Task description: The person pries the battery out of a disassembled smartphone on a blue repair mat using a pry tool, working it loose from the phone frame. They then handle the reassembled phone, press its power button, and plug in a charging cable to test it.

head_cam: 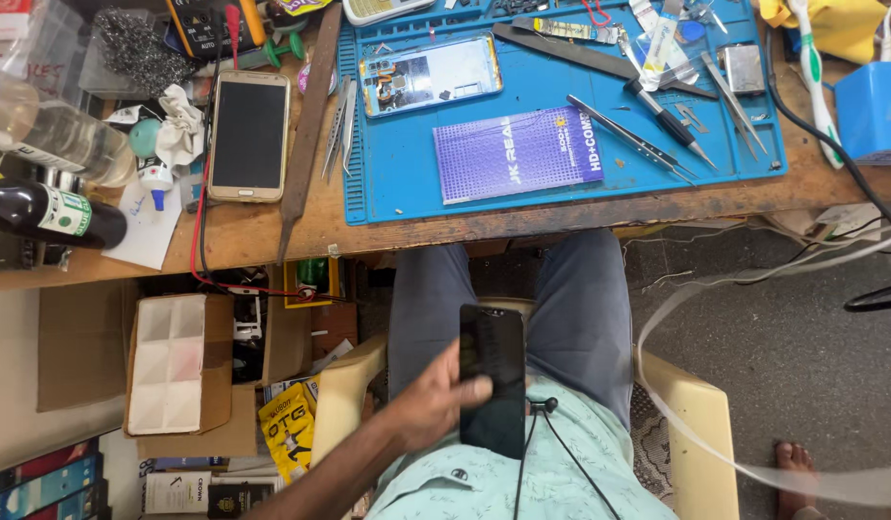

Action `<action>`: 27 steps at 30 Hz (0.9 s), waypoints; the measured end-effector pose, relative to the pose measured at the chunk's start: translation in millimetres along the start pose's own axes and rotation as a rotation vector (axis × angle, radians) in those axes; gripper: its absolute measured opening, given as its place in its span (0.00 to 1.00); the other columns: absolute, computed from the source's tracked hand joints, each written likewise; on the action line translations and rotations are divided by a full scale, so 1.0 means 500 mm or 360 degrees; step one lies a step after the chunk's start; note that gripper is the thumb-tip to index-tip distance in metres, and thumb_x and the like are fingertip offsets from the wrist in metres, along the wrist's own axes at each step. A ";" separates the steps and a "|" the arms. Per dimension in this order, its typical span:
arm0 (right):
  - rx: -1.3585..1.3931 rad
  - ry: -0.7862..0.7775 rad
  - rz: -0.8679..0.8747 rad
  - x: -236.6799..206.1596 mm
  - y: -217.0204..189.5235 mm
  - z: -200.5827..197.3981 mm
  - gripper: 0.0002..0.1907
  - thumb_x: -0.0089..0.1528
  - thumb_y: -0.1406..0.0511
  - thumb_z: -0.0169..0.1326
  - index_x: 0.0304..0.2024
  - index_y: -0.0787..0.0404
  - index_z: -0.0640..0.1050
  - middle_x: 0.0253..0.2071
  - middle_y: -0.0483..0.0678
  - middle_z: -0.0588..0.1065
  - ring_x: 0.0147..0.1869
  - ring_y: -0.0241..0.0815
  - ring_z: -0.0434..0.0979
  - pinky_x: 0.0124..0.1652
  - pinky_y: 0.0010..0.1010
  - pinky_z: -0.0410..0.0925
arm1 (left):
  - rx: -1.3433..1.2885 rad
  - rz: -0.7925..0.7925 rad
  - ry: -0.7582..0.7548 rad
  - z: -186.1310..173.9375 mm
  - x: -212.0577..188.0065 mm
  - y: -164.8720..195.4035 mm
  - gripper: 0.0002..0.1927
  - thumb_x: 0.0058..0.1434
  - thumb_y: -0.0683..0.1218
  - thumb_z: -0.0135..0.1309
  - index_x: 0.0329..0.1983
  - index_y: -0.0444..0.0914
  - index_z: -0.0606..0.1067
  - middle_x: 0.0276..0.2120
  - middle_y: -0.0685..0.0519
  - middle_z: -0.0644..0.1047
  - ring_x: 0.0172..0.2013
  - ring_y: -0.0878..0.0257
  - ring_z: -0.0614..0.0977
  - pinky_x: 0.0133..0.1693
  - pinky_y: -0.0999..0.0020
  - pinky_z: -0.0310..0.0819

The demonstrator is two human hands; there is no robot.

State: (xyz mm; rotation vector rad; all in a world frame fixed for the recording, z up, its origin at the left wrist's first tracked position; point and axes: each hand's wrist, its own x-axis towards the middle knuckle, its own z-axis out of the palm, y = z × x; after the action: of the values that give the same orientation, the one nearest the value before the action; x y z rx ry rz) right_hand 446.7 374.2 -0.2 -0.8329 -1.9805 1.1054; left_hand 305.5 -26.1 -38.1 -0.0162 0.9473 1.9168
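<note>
One hand shows, the left hand [436, 404], and it grips a dark phone [491, 377] by its left edge, thumb across the glass, flat over the lap, below the counter's near edge. The right hand is out of sight. Left to right along the counter [253, 236]: a dark bottle [51, 214] on its side at the left end, a gold-edged phone [249, 135] face up, then a blue mat [407, 183] carrying an opened phone [431, 74], a purple booklet [518, 152] and tweezers [630, 137] within easy reach.
</note>
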 end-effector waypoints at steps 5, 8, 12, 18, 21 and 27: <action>0.0653 -0.0710 0.0306 -0.056 -0.127 0.203 0.21 0.69 0.73 0.54 0.65 0.69 0.72 0.35 0.51 0.78 0.35 0.35 0.75 0.37 0.22 0.69 | 0.0307 0.0121 -0.0105 0.004 -0.046 0.020 0.34 0.66 0.45 0.59 0.72 0.33 0.61 0.58 0.47 0.76 0.58 0.60 0.77 0.62 0.58 0.69; 0.0869 -0.0890 0.0240 -0.069 -0.162 0.283 0.08 0.71 0.74 0.55 0.50 0.76 0.75 0.31 0.53 0.78 0.35 0.38 0.79 0.33 0.24 0.70 | 0.0023 0.0538 -0.0001 0.033 -0.034 0.068 0.23 0.69 0.42 0.57 0.64 0.33 0.65 0.56 0.42 0.77 0.56 0.53 0.80 0.61 0.54 0.74; 0.1199 -0.0988 0.0267 -0.044 -0.188 0.356 0.08 0.69 0.74 0.57 0.49 0.74 0.80 0.38 0.52 0.80 0.38 0.37 0.80 0.35 0.22 0.70 | -0.0367 0.0967 0.0004 0.062 0.057 0.175 0.18 0.74 0.39 0.52 0.66 0.35 0.65 0.56 0.49 0.77 0.58 0.58 0.80 0.63 0.55 0.75; 0.1480 -0.1174 0.0339 -0.032 -0.208 0.383 0.10 0.69 0.71 0.58 0.51 0.71 0.82 0.38 0.52 0.80 0.38 0.35 0.78 0.37 0.21 0.70 | -0.0521 0.0897 0.0017 0.088 0.180 0.222 0.16 0.74 0.42 0.55 0.61 0.37 0.67 0.52 0.51 0.79 0.51 0.62 0.83 0.52 0.64 0.80; 0.1323 -0.1115 0.0285 -0.033 -0.220 0.386 0.09 0.68 0.71 0.60 0.48 0.71 0.81 0.35 0.51 0.80 0.35 0.33 0.77 0.34 0.20 0.70 | -0.0546 0.0841 0.0010 0.087 0.215 0.223 0.14 0.72 0.43 0.58 0.57 0.38 0.71 0.46 0.51 0.81 0.43 0.62 0.85 0.42 0.70 0.83; 0.1169 -0.1073 -0.0010 -0.029 -0.265 0.390 0.09 0.67 0.72 0.62 0.50 0.69 0.82 0.37 0.48 0.80 0.37 0.30 0.77 0.37 0.17 0.71 | -0.0721 0.0781 0.0052 0.081 0.239 0.225 0.11 0.68 0.43 0.60 0.49 0.32 0.76 0.41 0.48 0.83 0.39 0.60 0.86 0.40 0.72 0.85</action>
State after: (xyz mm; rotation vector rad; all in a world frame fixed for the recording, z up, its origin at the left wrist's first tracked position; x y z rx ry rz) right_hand 269.4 222.8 38.4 -0.0494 -1.8045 2.1171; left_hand 170.3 62.0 12.2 -0.0873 0.5466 2.5620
